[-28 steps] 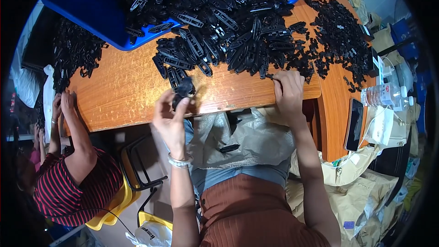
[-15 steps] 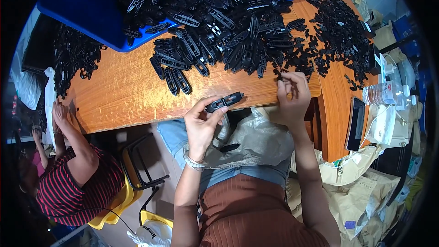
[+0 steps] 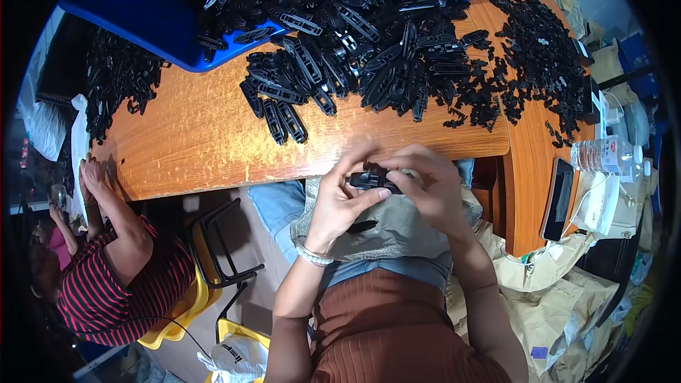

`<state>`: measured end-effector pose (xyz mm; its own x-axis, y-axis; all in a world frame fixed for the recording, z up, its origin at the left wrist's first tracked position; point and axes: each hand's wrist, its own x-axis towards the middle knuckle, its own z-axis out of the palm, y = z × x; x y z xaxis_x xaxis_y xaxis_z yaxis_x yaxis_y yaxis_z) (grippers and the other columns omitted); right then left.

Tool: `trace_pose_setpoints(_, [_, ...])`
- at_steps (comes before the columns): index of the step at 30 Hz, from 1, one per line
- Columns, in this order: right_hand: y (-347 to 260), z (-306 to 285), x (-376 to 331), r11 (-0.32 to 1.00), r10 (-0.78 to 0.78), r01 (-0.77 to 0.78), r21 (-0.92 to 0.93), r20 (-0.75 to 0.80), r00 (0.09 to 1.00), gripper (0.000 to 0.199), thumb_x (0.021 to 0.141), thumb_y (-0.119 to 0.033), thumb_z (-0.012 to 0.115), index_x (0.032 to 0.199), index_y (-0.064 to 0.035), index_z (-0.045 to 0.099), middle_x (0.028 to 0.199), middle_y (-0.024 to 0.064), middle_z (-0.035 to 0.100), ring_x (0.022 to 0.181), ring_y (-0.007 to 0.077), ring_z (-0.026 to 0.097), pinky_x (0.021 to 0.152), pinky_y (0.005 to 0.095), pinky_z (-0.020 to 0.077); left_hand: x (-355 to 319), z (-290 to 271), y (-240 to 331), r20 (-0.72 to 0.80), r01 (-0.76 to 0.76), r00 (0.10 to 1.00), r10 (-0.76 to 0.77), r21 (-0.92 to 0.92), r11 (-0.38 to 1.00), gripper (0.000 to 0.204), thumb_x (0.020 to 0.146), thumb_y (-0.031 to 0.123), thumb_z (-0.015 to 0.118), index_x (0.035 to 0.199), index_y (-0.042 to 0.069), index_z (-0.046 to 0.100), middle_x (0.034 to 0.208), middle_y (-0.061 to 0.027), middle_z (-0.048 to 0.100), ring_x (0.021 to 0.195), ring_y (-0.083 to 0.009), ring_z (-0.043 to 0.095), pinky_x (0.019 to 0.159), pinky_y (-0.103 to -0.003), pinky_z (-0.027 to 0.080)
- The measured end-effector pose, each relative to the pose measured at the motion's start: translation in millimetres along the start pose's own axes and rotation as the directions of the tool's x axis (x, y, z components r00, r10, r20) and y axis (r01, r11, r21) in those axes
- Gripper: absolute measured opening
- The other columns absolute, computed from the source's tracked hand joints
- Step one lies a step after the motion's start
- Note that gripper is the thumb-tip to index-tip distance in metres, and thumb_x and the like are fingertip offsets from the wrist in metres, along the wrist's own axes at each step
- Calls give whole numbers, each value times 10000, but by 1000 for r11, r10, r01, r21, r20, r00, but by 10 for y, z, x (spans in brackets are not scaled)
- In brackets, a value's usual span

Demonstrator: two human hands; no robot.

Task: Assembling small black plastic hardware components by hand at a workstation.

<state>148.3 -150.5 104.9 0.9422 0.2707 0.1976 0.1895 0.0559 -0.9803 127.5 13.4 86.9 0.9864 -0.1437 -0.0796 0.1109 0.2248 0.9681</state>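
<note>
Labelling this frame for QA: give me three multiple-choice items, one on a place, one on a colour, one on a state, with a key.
1. Where is the slim black plastic clip part that both hands hold?
A. Over the lap, just off the near edge of the orange wooden table
B. Inside the bin
C. On the floor

2. What colour is the big plastic bin at the table's far side?
A. Red
B. Blue
C. Grey

3. How are the left hand and right hand placed?
A. Flat on the table
B. Far apart
C. Together, both gripping the part

Key: 1 A, the part sits below the table edge; 2 B, its walls are blue; 3 C, the fingers of both hands meet on the part.
</note>
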Motion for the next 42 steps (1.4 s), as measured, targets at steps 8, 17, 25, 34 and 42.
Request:
trace_pose_setpoints(8, [-37, -6, 3, 726, -315, 362, -584, 185, 931, 262, 650, 82, 635, 889, -24, 652, 827, 76, 543, 822, 244, 547, 690, 334, 456, -20, -57, 75, 27, 177, 984, -175, -88, 980, 245, 782, -78, 638, 1023, -66, 595, 870, -127, 655, 722, -164, 655, 630, -237, 543])
trace_pose_setpoints(17, [84, -71, -57, 612, -379, 452, -649, 261, 888, 304, 656, 88, 622, 940, -21, 630, 874, 78, 542, 897, 259, 548, 734, 345, 464, -20, -52, 53, 9, 202, 979, -203, -122, 972, 202, 813, -60, 607, 1014, -55, 595, 799, -89, 639, 641, -122, 619, 553, -207, 496])
trace_pose_setpoints(25, [97, -55, -165, 948, 263, -254, -193, 21, 965, 273, 762, -134, 703, 983, 13, 635, 793, 83, 615, 702, 136, 554, 638, 246, 433, -44, -45, 176, 28, -24, 999, 17, 297, 955, 171, 790, -49, 605, 955, -4, 612, 748, -8, 605, 593, -18, 508, 519, -158, 394])
trace_pose_setpoints(34, [95, -388, -229, 901, 297, -209, -381, 187, 936, 213, 815, -115, 636, 980, 20, 631, 769, 95, 626, 689, 171, 573, 638, 279, 433, 146, -564, 250, -428, 108, 831, 355, 751, 652, 245, 809, 164, 664, 985, 10, 593, 697, -99, 609, 607, -198, 564, 596, -307, 453])
trace_pose_setpoints(42, [235, -699, 135, 382, -353, 56, -922, -89, 931, 107, 747, 31, 604, 850, 14, 627, 843, 118, 545, 730, 288, 510, 640, 336, 435, 405, -1011, 140, -417, 196, 813, 406, 853, 484, 276, 824, 87, 563, 1087, 21, 510, 737, -174, 613, 607, -330, 569, 597, -407, 440])
